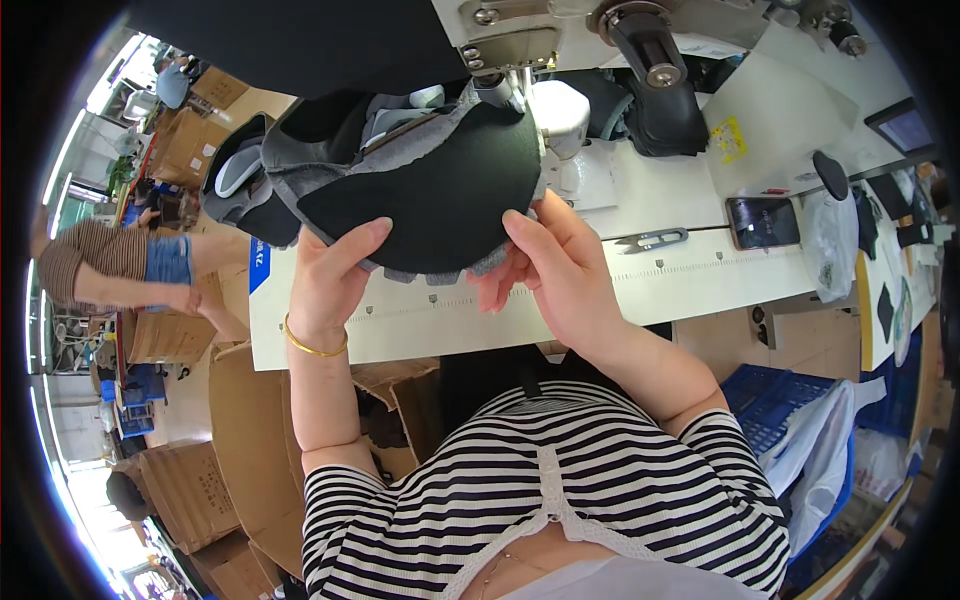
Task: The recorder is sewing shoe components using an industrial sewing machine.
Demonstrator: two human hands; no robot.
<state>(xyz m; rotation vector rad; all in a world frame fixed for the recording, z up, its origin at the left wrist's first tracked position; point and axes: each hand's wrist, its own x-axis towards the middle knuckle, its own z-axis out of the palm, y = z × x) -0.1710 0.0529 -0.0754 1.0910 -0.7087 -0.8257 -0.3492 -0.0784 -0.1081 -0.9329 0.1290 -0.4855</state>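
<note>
A black and grey shoe upper [440, 195] is stretched between my hands below the sewing machine head [510, 50]. Its far edge lies by the machine's needle area, and its near rim shows grey notched tabs. My left hand [335, 275] pinches the near left edge, thumb on top and fingers hidden beneath. At the near right edge, my right hand [560, 265] has its thumb on the black surface and its fingers curled below the rim. Another grey and black upper [240, 180] sits to the left, touching the held one.
Thread snips [652, 240] and a dark phone [762, 222] lie on the white sewing table [690, 265]. Black pieces [668, 118] are stacked behind. A blue crate [770, 400] stands at the lower right, cardboard boxes [185, 490] at the left. A person [120, 265] is farther left.
</note>
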